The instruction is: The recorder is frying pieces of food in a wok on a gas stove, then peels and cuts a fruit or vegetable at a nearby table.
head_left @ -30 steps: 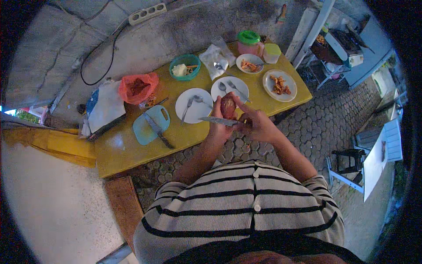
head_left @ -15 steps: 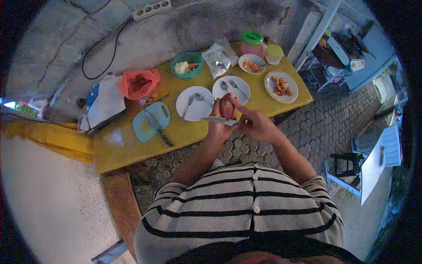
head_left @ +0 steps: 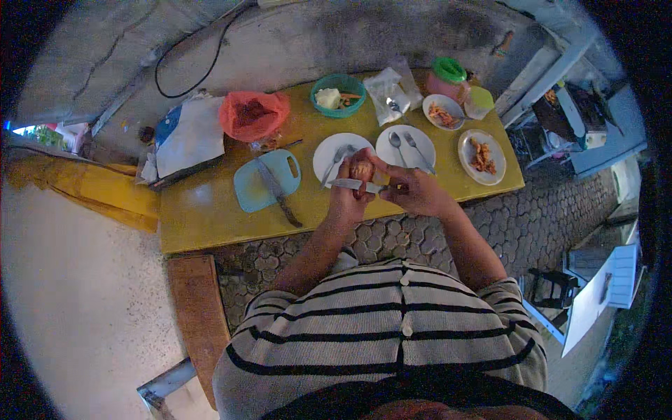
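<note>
Outdoors at the yellow table (head_left: 210, 217), little has shifted in the last second: the left hand (head_left: 350, 196) stays wrapped tight round the reddish fruit (head_left: 362, 170) over the white plate (head_left: 329, 150), the right hand (head_left: 413, 190) still gripping the knife (head_left: 353, 185) against it, so peeling carries on

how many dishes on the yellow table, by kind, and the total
White plates: 4, two of them with cutlery, two with orange food.
Green bowl: 1.
Dishes in all: 5.
</note>
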### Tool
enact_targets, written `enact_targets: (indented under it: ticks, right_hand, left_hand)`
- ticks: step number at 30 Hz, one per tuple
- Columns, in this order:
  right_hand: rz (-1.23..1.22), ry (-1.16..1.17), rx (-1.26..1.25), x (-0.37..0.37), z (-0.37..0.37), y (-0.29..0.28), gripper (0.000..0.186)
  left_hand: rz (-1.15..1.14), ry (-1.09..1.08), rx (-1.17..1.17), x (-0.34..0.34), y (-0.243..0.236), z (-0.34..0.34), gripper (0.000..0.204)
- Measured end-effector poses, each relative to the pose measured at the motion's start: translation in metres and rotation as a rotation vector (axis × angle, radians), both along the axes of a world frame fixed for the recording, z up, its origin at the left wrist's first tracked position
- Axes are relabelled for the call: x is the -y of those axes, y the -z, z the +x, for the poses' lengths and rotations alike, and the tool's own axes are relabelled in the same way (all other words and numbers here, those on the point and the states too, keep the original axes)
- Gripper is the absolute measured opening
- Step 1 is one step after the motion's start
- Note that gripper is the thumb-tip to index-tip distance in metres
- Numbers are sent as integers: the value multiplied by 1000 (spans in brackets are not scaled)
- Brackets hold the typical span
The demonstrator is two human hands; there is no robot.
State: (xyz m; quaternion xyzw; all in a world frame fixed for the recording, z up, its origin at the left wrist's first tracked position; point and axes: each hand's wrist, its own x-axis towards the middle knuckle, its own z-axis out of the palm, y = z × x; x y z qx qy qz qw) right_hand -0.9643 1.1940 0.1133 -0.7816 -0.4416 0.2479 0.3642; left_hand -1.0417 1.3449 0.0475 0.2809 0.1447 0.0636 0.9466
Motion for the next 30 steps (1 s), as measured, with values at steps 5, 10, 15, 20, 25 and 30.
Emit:
enact_targets:
  ticks: [5,10,15,20,25,30]
  right_hand:
    - [117,-55,-25,-58,17,20,63]
    - [109,-83,-82,-111,35,19,59]
    - [123,-35,-23,-162,57,32,61]
    - [188,-213,-25,-204,72,44,62]
    - [17,-248,-87,-243,75,31,50]
    - [-74,-461,-129,-278,92,39,47]
  left_hand:
    - [99,-34,67,-67,33,9,43]
    - [109,-49,-25,-112,13,20,41]
    - [114,-74,67,-162,25,42,35]
    - [72,-103,68,-197,34,40,33]
    - [232,-374,-135,-218,49,28,31]
    - [1102,-512,-189,-249,77,29,26]
